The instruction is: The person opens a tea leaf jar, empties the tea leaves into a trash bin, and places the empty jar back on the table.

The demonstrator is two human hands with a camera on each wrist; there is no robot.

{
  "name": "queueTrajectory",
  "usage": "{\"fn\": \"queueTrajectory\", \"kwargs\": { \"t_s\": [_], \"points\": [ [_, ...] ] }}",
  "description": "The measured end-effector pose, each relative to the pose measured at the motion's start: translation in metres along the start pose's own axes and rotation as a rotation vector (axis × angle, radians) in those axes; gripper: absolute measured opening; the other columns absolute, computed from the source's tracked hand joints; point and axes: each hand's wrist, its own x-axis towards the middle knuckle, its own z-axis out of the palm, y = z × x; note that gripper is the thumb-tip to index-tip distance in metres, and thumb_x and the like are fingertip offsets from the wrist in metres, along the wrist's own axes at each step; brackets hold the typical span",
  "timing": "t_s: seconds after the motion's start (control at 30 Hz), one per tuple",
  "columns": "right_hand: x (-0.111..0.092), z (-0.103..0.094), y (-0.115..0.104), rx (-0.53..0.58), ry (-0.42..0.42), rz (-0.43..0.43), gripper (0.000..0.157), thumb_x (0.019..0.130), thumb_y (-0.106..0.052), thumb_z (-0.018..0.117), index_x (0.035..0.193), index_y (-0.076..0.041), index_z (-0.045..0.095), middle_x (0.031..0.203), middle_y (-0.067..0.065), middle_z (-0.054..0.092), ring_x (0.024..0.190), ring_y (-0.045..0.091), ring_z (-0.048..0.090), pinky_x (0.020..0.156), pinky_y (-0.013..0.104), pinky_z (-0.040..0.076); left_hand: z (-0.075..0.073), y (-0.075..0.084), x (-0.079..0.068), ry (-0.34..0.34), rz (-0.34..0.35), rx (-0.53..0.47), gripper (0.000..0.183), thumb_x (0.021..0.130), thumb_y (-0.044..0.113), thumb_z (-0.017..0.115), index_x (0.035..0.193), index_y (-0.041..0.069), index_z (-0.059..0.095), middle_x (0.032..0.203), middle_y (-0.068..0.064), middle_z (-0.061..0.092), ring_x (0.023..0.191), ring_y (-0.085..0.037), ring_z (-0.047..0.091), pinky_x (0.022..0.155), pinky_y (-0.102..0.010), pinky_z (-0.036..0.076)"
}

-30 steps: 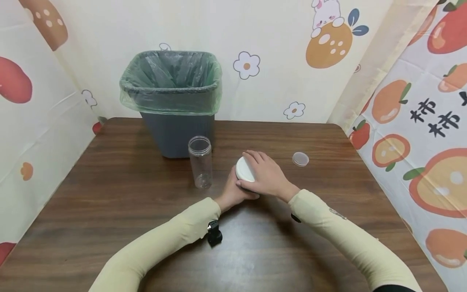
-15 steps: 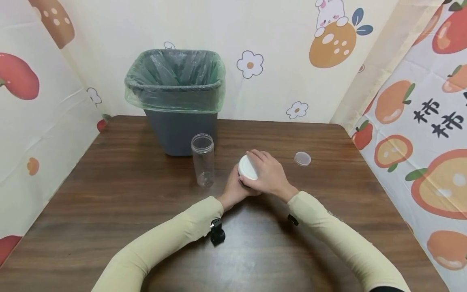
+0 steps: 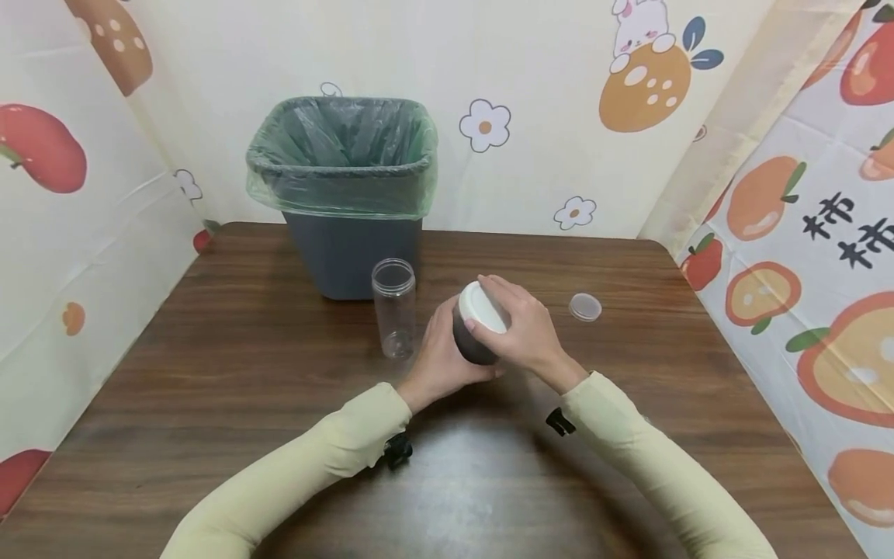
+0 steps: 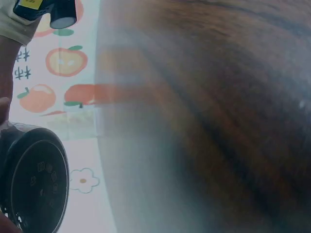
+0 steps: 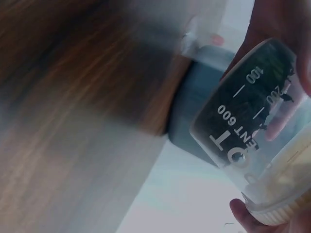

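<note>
In the head view, my left hand (image 3: 441, 357) grips the body of a jar (image 3: 470, 339) with a white screw lid (image 3: 483, 307). Over that lid, the fingers and thumb of my right hand (image 3: 525, 324) are curled. The jar leans, its dark side showing below the lid. From the right wrist, the jar (image 5: 252, 111) is see-through, printed with volume marks, with dark contents towards its base and a ribbed rim on the lid (image 5: 286, 204). The left wrist view catches its round dark base (image 4: 41, 187), lifted off the table.
Left of my hands stands an uncapped clear tall jar (image 3: 396, 322). A small translucent round lid (image 3: 585, 307) lies on the right of the wooden table (image 3: 209, 435). Behind, against the patterned cloth, is a dark bin (image 3: 356, 252) with a green liner (image 3: 342, 203).
The jar has tipped and come up a little in both hands, so more of its dark side shows. The right hand stays on the lid. The head view has shifted slightly.
</note>
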Motion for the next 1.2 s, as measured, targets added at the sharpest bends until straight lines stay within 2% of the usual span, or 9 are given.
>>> {"fn": "queueTrajectory", "kwargs": {
  "t_s": [0.13, 0.3, 0.43, 0.63, 0.83, 1.07, 1.2],
  "points": [
    [-0.002, -0.001, -0.005, 0.054, 0.010, -0.007, 0.063, 0.080, -0.042, 0.065, 0.134, -0.010, 0.055, 0.133, 0.012, 0.055, 0.118, 0.028, 0.053, 0.084, 0.048, 0.046, -0.003, 0.003, -0.002, 0.021, 0.016, 0.027, 0.107, 0.055, 0.032, 0.090, 0.141, 0.006, 0.033, 0.132, -0.008, 0.047, 0.119, -0.022, 0.047, 0.097, -0.043, 0.040],
    [-0.006, 0.003, -0.003, 0.127, 0.048, -0.080, 0.062, 0.078, -0.036, 0.068, 0.132, -0.008, 0.057, 0.129, 0.013, 0.057, 0.117, 0.027, 0.054, 0.086, 0.046, 0.046, -0.007, 0.004, -0.003, 0.021, 0.034, 0.062, 0.104, 0.051, 0.029, 0.091, 0.137, 0.005, 0.038, 0.126, -0.008, 0.052, 0.112, -0.022, 0.052, 0.093, -0.041, 0.043],
    [-0.008, 0.006, -0.001, 0.162, 0.085, -0.137, 0.060, 0.077, -0.036, 0.068, 0.130, -0.007, 0.059, 0.126, 0.014, 0.059, 0.115, 0.028, 0.055, 0.085, 0.047, 0.047, -0.011, 0.003, -0.004, 0.002, 0.036, 0.085, 0.102, 0.049, 0.033, 0.090, 0.134, 0.004, 0.041, 0.120, -0.007, 0.054, 0.105, -0.021, 0.054, 0.089, -0.038, 0.046],
    [-0.013, 0.013, 0.002, 0.231, 0.103, -0.180, 0.059, 0.079, -0.038, 0.065, 0.126, -0.003, 0.061, 0.122, 0.015, 0.061, 0.110, 0.029, 0.056, 0.078, 0.046, 0.049, -0.014, 0.000, -0.009, -0.055, 0.007, 0.083, 0.105, 0.050, 0.035, 0.090, 0.135, 0.002, 0.038, 0.120, -0.010, 0.055, 0.102, -0.022, 0.056, 0.087, -0.039, 0.047],
    [-0.016, 0.021, 0.006, 0.246, 0.112, -0.244, 0.056, 0.079, -0.033, 0.067, 0.124, -0.002, 0.062, 0.119, 0.015, 0.062, 0.107, 0.030, 0.057, 0.076, 0.045, 0.049, -0.014, -0.006, -0.014, -0.069, -0.007, 0.077, 0.108, 0.049, 0.037, 0.090, 0.137, 0.001, 0.038, 0.119, -0.011, 0.057, 0.099, -0.023, 0.059, 0.083, -0.039, 0.048],
    [-0.018, 0.015, 0.008, 0.262, 0.027, -0.426, 0.058, 0.079, -0.036, 0.065, 0.125, 0.001, 0.060, 0.123, 0.015, 0.060, 0.113, 0.030, 0.054, 0.083, 0.044, 0.048, -0.019, -0.010, -0.020, -0.184, -0.011, -0.041, 0.107, 0.049, 0.035, 0.091, 0.137, 0.008, 0.038, 0.115, -0.002, 0.058, 0.098, -0.014, 0.057, 0.081, -0.033, 0.048],
    [-0.013, 0.009, 0.009, 0.289, -0.050, -0.487, 0.060, 0.080, -0.037, 0.064, 0.128, -0.001, 0.057, 0.128, 0.014, 0.057, 0.119, 0.029, 0.050, 0.089, 0.043, 0.046, -0.025, -0.009, -0.019, -0.202, 0.005, -0.093, 0.105, 0.048, 0.032, 0.091, 0.136, 0.009, 0.039, 0.114, 0.000, 0.057, 0.097, -0.013, 0.057, 0.081, -0.034, 0.048]
  ]
}}
